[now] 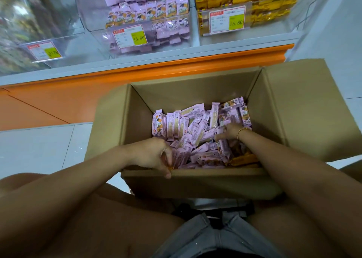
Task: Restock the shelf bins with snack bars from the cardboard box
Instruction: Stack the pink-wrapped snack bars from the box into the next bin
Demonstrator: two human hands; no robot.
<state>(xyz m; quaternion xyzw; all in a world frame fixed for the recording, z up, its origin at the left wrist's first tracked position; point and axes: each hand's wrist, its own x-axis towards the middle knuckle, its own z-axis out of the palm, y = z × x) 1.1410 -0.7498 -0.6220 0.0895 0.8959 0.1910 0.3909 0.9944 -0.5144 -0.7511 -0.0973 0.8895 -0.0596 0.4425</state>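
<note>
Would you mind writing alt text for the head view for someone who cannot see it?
Two hands reach into an open cardboard box of pink snack bars: the left hand grips some at the near wall, the right hand lies spread farther in. Clear, stocked shelf bins stand behind.

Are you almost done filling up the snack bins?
Not yet. The clear plastic shelf bin of pink bars already looks well stocked. The left hand grips pink-wrapped snack bars in the brown cardboard box; the right hand rests on others. Lots of bars, plus some yellow ones, are left.
</note>
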